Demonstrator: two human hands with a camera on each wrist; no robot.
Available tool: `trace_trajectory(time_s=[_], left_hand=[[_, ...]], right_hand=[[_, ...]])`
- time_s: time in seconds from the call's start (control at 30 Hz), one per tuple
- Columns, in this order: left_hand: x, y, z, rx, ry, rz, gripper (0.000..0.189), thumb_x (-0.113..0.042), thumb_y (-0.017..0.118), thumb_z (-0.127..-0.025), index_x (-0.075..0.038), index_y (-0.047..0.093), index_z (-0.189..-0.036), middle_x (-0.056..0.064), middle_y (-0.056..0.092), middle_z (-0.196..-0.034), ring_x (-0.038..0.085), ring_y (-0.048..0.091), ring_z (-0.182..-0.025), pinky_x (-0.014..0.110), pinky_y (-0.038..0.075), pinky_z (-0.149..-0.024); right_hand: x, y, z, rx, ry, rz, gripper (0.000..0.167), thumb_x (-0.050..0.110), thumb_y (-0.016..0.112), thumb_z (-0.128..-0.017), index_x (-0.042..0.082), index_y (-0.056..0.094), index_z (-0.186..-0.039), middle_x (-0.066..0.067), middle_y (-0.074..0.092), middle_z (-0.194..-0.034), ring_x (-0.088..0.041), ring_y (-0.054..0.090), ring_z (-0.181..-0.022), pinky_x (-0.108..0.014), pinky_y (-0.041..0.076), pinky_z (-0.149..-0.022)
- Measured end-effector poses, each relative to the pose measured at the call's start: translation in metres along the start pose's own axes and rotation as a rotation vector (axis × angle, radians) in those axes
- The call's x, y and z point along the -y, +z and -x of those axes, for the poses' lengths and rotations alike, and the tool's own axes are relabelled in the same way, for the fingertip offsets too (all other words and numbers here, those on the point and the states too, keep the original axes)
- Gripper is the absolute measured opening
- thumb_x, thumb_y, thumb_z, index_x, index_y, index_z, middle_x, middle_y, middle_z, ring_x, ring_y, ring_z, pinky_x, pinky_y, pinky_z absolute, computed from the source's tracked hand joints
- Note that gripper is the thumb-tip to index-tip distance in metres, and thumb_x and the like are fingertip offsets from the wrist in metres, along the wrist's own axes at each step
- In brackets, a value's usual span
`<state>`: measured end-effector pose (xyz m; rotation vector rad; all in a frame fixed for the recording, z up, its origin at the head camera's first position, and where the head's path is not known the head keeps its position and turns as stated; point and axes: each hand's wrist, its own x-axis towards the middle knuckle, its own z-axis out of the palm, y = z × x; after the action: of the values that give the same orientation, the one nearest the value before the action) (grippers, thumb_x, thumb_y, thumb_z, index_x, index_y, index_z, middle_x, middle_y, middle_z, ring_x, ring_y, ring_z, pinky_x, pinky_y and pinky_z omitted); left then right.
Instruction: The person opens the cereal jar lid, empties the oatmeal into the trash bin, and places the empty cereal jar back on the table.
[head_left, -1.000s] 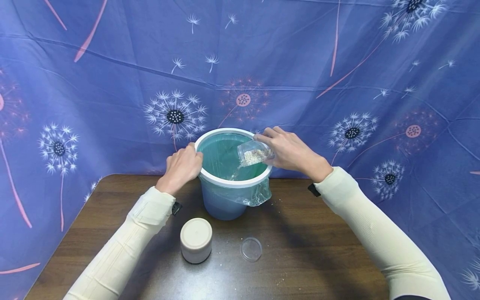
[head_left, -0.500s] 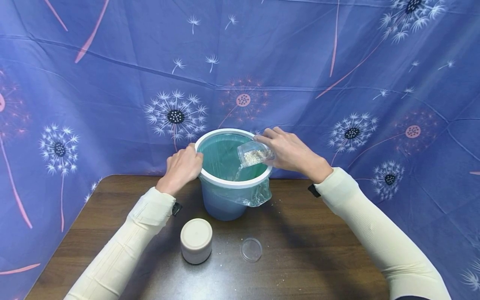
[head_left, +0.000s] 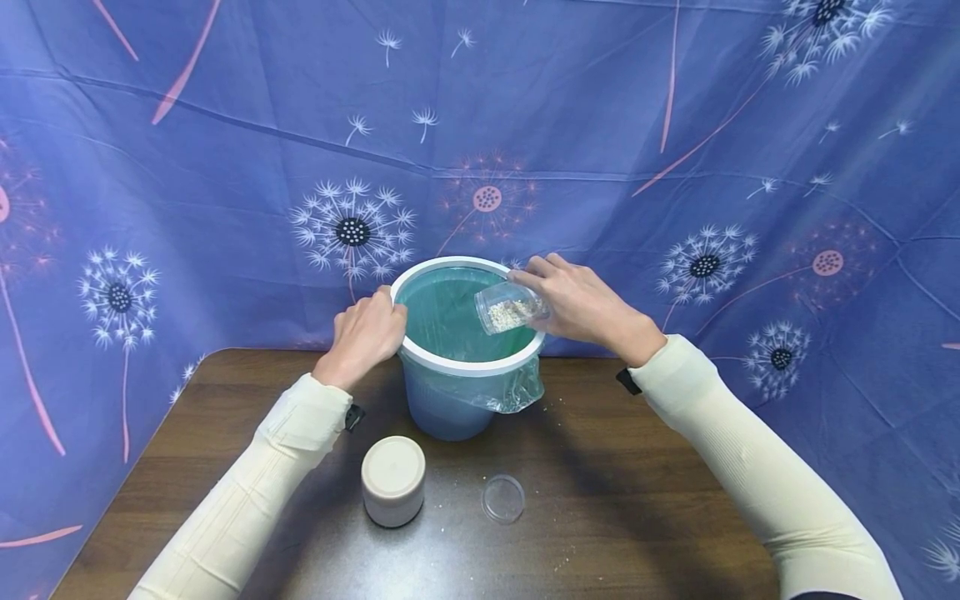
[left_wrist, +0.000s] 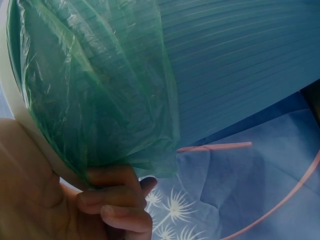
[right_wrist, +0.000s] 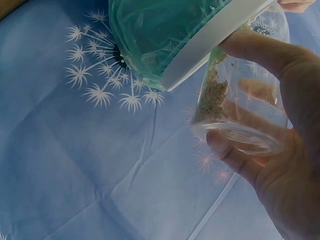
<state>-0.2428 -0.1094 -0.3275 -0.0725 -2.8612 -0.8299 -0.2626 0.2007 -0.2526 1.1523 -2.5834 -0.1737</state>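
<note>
A blue waste bin [head_left: 447, 412] with a white rim [head_left: 468, 368] stands on the table [head_left: 645, 475], lined with a thin green plastic bag [head_left: 438, 312] whose loose edge hangs down the outside, bunched at the bin's right front. The two hands are apart, on opposite sides of the bin. The left hand [head_left: 367, 333] grips the rim at the bin's left side; in the left wrist view its fingers curl against the bag's overhanging skirt. The right hand [head_left: 581, 304] is clamped on a clear plastic cup [head_left: 487, 293], fingers and thumb round it near its base. The cup lies tipped over the right part of the bin's opening, mouth pointing left and slightly down. Pale grains [head_left: 508, 314] are heaped along its lower wall; whether the cup touches the rim cannot be told. On the near side of the bin stands a cream cylindrical container [head_left: 392, 479], upright, and near it, also in front of the bin, a clear round lid [head_left: 502, 498] lies flat. Small pale crumbs dot the table in front and to the right of the bin. Behind the bin hangs a blue cloth [head_left: 570, 108] printed with dandelions.
</note>
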Motion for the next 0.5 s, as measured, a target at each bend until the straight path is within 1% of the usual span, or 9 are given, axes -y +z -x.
trace_trajectory(time_s=[0.5], left_hand=[[0.0033, 0.0003, -0.0052, -0.013, 0.01, 0.005, 0.043, -0.027, 0.039, -0.107, 0.005, 0.059, -0.129, 0.03, 0.07, -0.117, 0.051, 0.068, -0.112, 0.066, 0.047, -0.096]], right_hand=[[0.0012, -0.0002, -0.0039, 0.005, -0.002, 0.014, 0.074, 0.023, 0.092, -0.086, 0.009, 0.061, -0.151, -0.014, 0.063, -0.121, -0.031, 0.058, -0.099, -0.045, 0.057, -0.072]])
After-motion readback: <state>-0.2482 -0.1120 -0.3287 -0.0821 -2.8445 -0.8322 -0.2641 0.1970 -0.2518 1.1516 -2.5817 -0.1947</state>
